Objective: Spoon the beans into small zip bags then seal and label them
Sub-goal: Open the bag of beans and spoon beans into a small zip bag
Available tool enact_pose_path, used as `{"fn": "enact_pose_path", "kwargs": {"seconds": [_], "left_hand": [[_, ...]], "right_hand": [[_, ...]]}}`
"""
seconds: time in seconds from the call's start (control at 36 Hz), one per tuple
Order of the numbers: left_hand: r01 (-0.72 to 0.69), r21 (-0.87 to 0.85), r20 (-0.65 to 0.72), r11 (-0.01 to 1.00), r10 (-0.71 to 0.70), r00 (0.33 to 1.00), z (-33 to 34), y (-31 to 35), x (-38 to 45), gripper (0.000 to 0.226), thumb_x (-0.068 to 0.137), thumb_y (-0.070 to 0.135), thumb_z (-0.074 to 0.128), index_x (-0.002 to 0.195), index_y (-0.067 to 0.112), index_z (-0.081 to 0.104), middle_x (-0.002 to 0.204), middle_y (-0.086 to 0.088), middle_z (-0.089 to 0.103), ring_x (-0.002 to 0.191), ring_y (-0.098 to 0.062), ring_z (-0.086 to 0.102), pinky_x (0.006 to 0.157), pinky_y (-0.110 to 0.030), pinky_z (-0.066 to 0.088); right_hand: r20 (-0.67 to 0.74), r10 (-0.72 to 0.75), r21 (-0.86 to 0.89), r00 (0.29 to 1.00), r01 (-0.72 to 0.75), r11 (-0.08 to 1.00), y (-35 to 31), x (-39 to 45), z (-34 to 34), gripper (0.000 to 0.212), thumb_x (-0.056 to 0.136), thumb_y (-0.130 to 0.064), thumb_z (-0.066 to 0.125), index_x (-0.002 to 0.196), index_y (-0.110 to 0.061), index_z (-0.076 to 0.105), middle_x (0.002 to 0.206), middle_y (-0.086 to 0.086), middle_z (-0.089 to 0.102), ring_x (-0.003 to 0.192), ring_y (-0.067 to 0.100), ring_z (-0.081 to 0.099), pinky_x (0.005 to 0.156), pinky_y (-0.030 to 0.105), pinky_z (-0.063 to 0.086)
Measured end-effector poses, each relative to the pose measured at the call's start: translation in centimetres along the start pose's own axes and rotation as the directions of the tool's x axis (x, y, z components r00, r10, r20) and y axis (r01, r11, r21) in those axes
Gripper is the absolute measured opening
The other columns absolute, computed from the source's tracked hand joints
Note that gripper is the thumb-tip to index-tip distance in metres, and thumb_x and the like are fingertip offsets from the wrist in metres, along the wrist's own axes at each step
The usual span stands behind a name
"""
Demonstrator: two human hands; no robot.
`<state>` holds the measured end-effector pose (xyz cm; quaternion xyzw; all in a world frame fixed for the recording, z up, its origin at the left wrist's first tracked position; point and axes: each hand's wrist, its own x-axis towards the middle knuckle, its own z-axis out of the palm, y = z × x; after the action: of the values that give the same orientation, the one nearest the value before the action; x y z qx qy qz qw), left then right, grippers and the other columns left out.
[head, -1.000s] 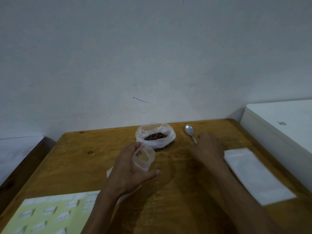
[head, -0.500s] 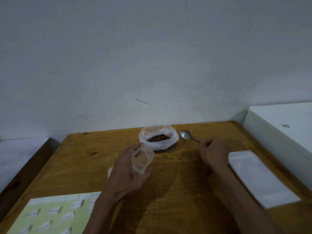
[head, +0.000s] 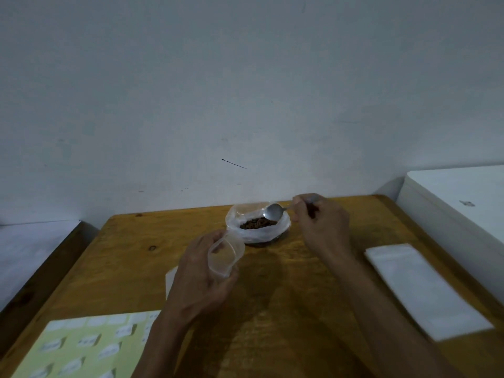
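I am at the first scoop: my right hand (head: 321, 222) tips the spoon (head: 273, 211) into the beans (head: 256, 223), which sit in an open plastic bag (head: 257, 227) just ahead of my left hand (head: 203, 276) and just left of my right. The spoon's bowl rests at the right edge of the pile; whether it has picked up any beans I cannot tell. No bag looks filled, sealed or labelled yet, so the job seems barely begun.

My right hand is closed around the spoon's handle, fingers curled, thumb side toward the beans. My left hand is wrapped round a small zip bag (head: 222, 256), fingers and thumb curled about its body, its mouth spread wide and turned up toward the beans. The zip bag looks empty.

The next move, as I judge it, calls for digging the spoon under the beans, lifting it level, and carrying it the short way back to the open mouth in my left hand, which should hold that mouth wide and steady so nothing spills on the table (head: 272, 309).

A flat stack of white bags (head: 425, 290) lies to the right of my right forearm. A sheet of labels (head: 81, 347) lies near my left forearm, on its left.
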<state>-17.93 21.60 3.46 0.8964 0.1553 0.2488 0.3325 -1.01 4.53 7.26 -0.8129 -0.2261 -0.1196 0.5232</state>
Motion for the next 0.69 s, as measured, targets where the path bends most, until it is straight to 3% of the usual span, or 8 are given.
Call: {"fn": "enact_pose_path", "kwargs": {"seconds": [0.11, 0.22, 0.31, 0.36, 0.42, 0.56, 0.69], "left_hand": [[0.026, 0.02, 0.018, 0.999, -0.026, 1.0, -0.2, 0.0, 0.4, 0.08, 0.072, 0.046, 0.078, 0.142, 0.031, 0.042, 0.134, 0.009, 0.049, 0.113, -0.009, 0.047, 0.095, -0.037, 0.051], [0.021, 0.044, 0.031, 0.999, -0.022, 0.999, -0.2, -0.1, 0.7, 0.086, 0.072, 0.048, 0.082, 0.145, 0.03, 0.04, 0.133, 0.013, 0.045, 0.115, -0.007, 0.045, 0.094, -0.033, 0.049], [0.024, 0.067, 0.038, 0.997, -0.027, 0.999, 0.0, -0.3, 0.9, 0.09, 0.07, 0.053, 0.083, 0.145, 0.031, 0.038, 0.135, 0.014, 0.042, 0.117, -0.008, 0.044, 0.095, -0.031, 0.047], [0.022, 0.091, 0.049, 0.996, -0.027, 0.998, 0.1, -0.5, 1.1, 0.096, 0.063, 0.067, 0.075, 0.145, 0.031, 0.039, 0.137, 0.012, 0.044, 0.119, -0.01, 0.045, 0.097, -0.035, 0.047], [0.031, 0.112, 0.057, 0.993, -0.038, 0.998, 0.1, -0.6, 1.3, 0.102, 0.057, 0.077, 0.065, 0.145, 0.03, 0.039, 0.136, 0.012, 0.045, 0.12, -0.012, 0.046, 0.099, -0.039, 0.048], [0.054, 0.146, 0.069, 0.988, -0.064, 0.996, 0.4, -0.6, 1.6, 0.107, 0.054, 0.081, 0.061, 0.145, 0.031, 0.037, 0.139, 0.01, 0.043, 0.123, -0.014, 0.045, 0.102, -0.043, 0.046], [0.084, 0.171, 0.095, 0.982, -0.101, 0.99, 0.6, -0.3, 1.9, 0.106, 0.057, 0.073, 0.069, 0.147, 0.03, 0.035, 0.144, 0.008, 0.04, 0.127, -0.015, 0.043, 0.107, -0.044, 0.042]], "right_hand": [[0.06, -0.02, -0.078, 0.998, 0.025, 0.997, 0.7, 0.2, 1.9, 0.02, 0.101, -0.025, 0.058, 0.104, -0.015, 0.075, 0.081, -0.002, 0.073, 0.071, 0.007, 0.064, 0.056, 0.003, 0.041], [0.043, 0.129, -0.063, 0.991, -0.126, 0.99, 1.5, 0.2, 3.2, 0.026, 0.101, -0.026, 0.055, 0.088, -0.013, 0.073, 0.079, 0.004, 0.074, 0.072, 0.016, 0.068, 0.061, 0.024, 0.051], [0.014, 0.346, 0.056, 0.938, -0.346, 0.937, 2.2, 0.2, 4.1, 0.033, 0.099, -0.024, 0.058, 0.072, -0.013, 0.073, 0.069, 0.0, 0.073, 0.062, 0.013, 0.066, 0.056, 0.018, 0.051], [0.029, 0.466, 0.172, 0.884, -0.464, 0.869, 2.5, 0.1, 4.6, 0.032, 0.098, -0.025, 0.061, 0.072, -0.011, 0.074, 0.066, -0.001, 0.073, 0.059, 0.013, 0.069, 0.059, 0.027, 0.059], [0.051, 0.541, 0.245, 0.84, -0.535, 0.808, 2.6, 0.2, 4.8, 0.029, 0.098, -0.024, 0.062, 0.077, -0.008, 0.075, 0.068, 0.0, 0.074, 0.057, 0.01, 0.068, 0.052, 0.022, 0.052], [0.116, 0.647, 0.4, 0.753, -0.632, 0.664, 2.3, 0.6, 4.4, 0.02, 0.097, -0.018, 0.064, 0.082, -0.007, 0.071, 0.066, 0.003, 0.073, 0.059, 0.012, 0.066, 0.055, 0.023, 0.051], [0.142, 0.659, 0.456, 0.739, -0.639, 0.619, 2.1, 0.8, 3.6, 0.02, 0.095, -0.017, 0.065, 0.082, -0.004, 0.072, 0.067, 0.006, 0.073, 0.058, 0.014, 0.064, 0.052, 0.022, 0.048]]}}
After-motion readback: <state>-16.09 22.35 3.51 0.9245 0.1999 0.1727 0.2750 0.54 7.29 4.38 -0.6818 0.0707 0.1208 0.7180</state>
